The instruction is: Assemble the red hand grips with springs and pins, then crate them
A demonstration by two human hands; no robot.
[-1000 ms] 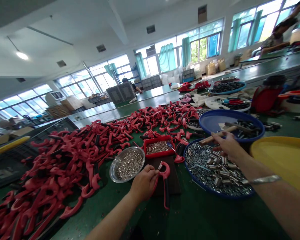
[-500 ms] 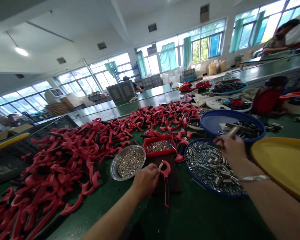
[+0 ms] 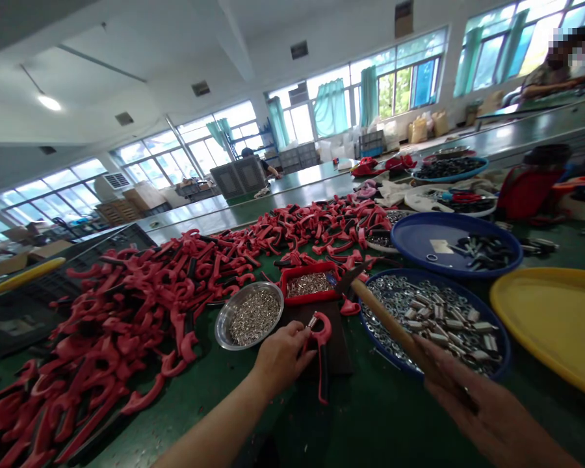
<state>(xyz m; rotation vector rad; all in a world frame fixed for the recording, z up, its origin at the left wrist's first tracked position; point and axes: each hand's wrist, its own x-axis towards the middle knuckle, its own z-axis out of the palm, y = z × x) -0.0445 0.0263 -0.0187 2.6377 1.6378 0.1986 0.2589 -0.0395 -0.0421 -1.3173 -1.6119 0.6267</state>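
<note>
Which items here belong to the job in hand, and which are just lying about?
In use, or likely so:
Red-and-black piece with spring, in left hand
Hammer, in right hand
Dark block below the piece
Probably steel bowl and red tray, both holding small metal parts

Apparently just lying about:
Yellow tray, right
Yellow object, far left

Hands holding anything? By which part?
Right hand: hammer, by its wooden handle, well away from the head. Left hand: red-and-black tool, by its red part beside the spring.
</note>
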